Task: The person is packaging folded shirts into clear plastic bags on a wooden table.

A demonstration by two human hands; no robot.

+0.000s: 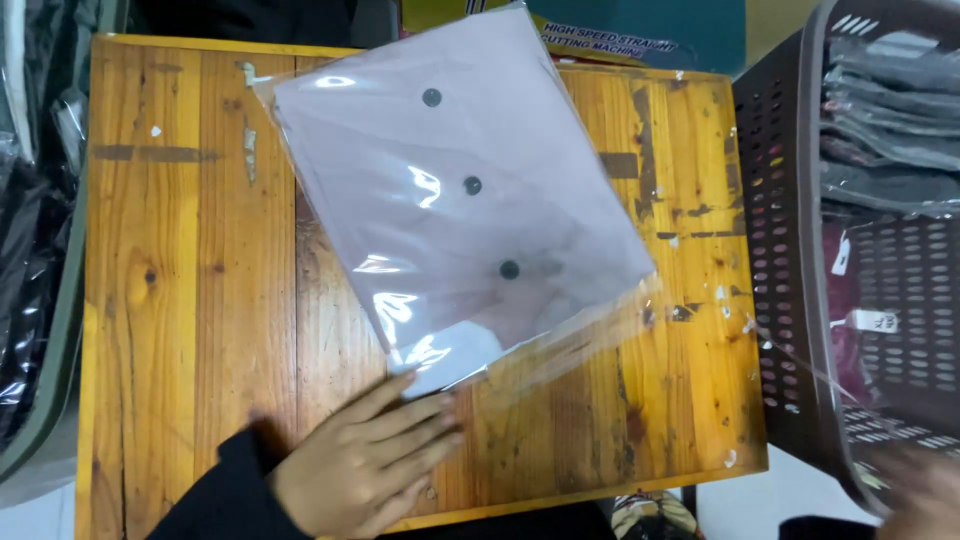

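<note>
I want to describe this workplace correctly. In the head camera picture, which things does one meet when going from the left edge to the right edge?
Dark plastic-wrapped bundles → wooden table → left hand → pale folded garment in a clear bag → perforated brown basket → right hand, blurred at the basket's rim.

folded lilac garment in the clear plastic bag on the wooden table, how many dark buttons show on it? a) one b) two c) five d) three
d: the folded lilac garment in its clear plastic bag shows three dark round buttons in a slanted row, while the left hand rests flat on the wooden table at the bag's near corner.
</note>
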